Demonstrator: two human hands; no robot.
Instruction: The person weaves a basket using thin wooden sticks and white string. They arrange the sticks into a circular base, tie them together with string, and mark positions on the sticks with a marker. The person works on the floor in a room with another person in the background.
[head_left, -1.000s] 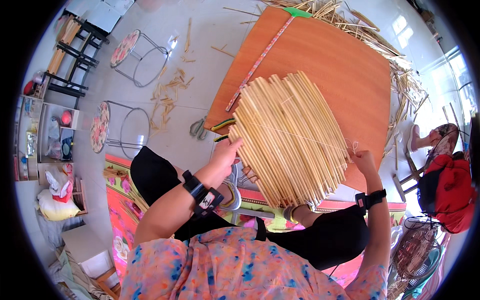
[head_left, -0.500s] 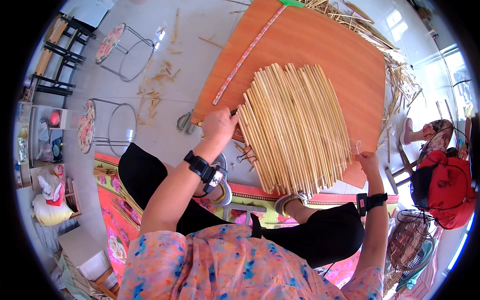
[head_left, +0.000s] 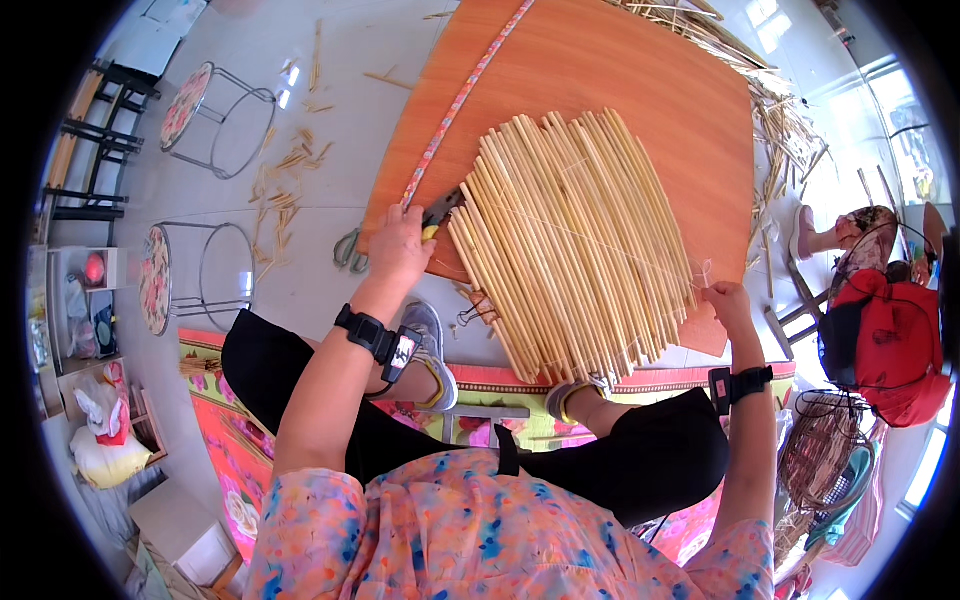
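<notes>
A mat of straw-coloured stalks (head_left: 570, 240), laid side by side and crossed by thin threads, rests on an orange-brown board (head_left: 700, 150) and overhangs its near edge. My right hand (head_left: 728, 302) pinches a pale thread (head_left: 706, 272) at the mat's right edge. My left hand (head_left: 402, 245) is closed at the board's left edge, its fingers curled. Beside it lies a dark cutting tool (head_left: 442, 206) with a yellow handle part. The lower end of a flower-patterned rod (head_left: 455, 107) meets its fingertips. What those fingers hold is hidden. A binder clip (head_left: 482, 308) grips the mat's lower left edge.
Green-grey scissor handles (head_left: 350, 250) stick out past the board's left side. Stalk offcuts (head_left: 285, 200) litter the floor, with loose stalks (head_left: 785, 130) heaped at the right. Two round stools (head_left: 158, 278) stand left. A red bag (head_left: 885, 335) and another person's leg (head_left: 840, 240) are right.
My left hand has moved left, off the mat's edge, uncovering more of the dark tool. My right hand stays at the right edge with the thread. The whole view has shifted slightly.
</notes>
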